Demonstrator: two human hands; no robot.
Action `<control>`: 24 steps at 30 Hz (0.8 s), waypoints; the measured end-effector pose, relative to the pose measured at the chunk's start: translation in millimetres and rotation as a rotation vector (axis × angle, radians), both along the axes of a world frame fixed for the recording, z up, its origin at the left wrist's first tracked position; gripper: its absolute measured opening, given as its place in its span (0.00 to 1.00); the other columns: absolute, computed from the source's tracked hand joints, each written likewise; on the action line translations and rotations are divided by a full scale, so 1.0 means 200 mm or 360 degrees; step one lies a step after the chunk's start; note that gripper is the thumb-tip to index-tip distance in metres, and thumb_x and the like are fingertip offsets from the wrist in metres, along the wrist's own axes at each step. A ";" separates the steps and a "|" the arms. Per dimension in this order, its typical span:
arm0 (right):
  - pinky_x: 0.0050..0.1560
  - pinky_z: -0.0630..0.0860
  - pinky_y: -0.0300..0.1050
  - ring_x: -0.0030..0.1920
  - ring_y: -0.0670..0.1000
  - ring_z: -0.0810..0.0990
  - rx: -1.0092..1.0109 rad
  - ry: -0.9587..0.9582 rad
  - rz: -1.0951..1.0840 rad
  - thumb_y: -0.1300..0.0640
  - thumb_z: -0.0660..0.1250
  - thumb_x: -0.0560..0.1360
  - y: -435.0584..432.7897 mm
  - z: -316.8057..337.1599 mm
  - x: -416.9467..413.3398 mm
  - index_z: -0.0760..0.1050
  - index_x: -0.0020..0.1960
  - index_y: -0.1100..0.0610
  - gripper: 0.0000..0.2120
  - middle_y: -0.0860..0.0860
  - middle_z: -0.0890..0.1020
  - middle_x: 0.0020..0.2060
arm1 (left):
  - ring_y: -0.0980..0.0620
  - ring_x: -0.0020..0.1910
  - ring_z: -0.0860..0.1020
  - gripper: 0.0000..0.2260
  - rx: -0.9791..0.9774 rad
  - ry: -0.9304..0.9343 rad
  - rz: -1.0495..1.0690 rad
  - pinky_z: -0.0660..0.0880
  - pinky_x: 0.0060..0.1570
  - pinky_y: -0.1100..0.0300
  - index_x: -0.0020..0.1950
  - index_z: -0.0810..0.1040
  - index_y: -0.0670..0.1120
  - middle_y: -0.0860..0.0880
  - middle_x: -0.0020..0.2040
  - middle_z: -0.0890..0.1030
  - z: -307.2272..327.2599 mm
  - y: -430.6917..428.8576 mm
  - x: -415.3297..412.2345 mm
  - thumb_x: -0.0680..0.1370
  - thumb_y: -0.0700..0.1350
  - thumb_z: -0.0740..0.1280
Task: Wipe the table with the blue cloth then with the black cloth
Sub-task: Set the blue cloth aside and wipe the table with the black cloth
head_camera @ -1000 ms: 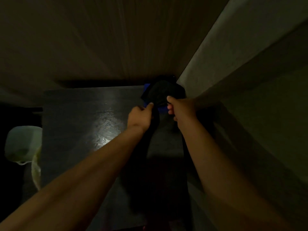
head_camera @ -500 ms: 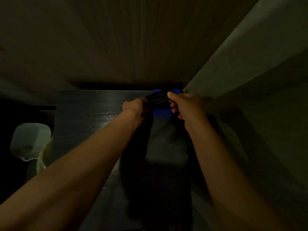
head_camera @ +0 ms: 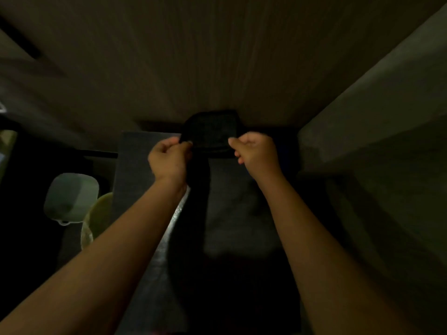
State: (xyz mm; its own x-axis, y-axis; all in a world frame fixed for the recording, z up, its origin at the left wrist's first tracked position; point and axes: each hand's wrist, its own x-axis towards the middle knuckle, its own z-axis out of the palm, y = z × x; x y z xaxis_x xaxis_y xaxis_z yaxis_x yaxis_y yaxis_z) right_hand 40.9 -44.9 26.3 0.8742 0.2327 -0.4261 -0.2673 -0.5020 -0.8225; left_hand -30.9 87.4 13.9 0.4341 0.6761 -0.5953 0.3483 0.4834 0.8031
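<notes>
The scene is very dim. A black cloth [head_camera: 210, 131] hangs lifted above the far end of the dark table [head_camera: 135, 170]. My left hand [head_camera: 169, 159] pinches its left edge and my right hand [head_camera: 256, 153] pinches its right edge, so the cloth is stretched between them. A faint dark blue patch [head_camera: 286, 148], probably the blue cloth, lies just right of my right hand on the far right of the table; most of it is lost in shadow.
A wood-grain wall [head_camera: 217, 56] stands behind the table and a grey wall [head_camera: 375, 105] closes the right side. Left of the table stand a pale square-lidded container [head_camera: 71, 197] and a yellowish-green object [head_camera: 99, 216].
Both hands have lifted the black cloth off the blue cloth and spread it between them. The view has shifted, so the table sits more to the right.
</notes>
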 end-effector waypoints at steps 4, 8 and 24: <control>0.50 0.79 0.52 0.42 0.56 0.81 -0.0531 0.0369 0.0042 0.53 0.66 0.78 -0.14 -0.31 -0.19 0.72 0.35 0.54 0.13 0.58 0.82 0.40 | 0.44 0.50 0.80 0.10 0.0003 0.0327 -0.0517 0.77 0.58 0.50 0.56 0.73 0.42 0.44 0.47 0.78 -0.20 -0.04 -0.13 0.75 0.38 0.68; 0.48 0.79 0.50 0.45 0.55 0.82 -0.0820 0.0318 -0.0059 0.51 0.63 0.79 -0.19 -0.37 -0.25 0.74 0.41 0.54 0.10 0.55 0.81 0.43 | 0.43 0.59 0.77 0.16 0.0366 0.0398 -0.0726 0.72 0.63 0.48 0.65 0.70 0.42 0.42 0.58 0.78 -0.20 -0.07 -0.16 0.78 0.40 0.66; 0.75 0.35 0.54 0.78 0.50 0.37 -0.1617 -0.0465 0.1592 0.51 0.56 0.81 -0.10 -0.27 -0.16 0.38 0.79 0.57 0.36 0.51 0.39 0.78 | 0.46 0.78 0.40 0.45 0.1279 0.0520 -0.2573 0.42 0.76 0.56 0.78 0.39 0.40 0.41 0.79 0.41 -0.22 -0.24 -0.05 0.76 0.53 0.67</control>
State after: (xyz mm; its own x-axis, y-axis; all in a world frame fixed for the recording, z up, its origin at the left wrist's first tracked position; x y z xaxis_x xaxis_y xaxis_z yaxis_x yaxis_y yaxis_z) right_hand 8.8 -65.4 -28.3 0.6132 0.4970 -0.6139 0.6478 -0.7612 0.0308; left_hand -40.3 39.1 -30.4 0.8206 -0.1065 -0.5614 0.1995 -0.8673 0.4561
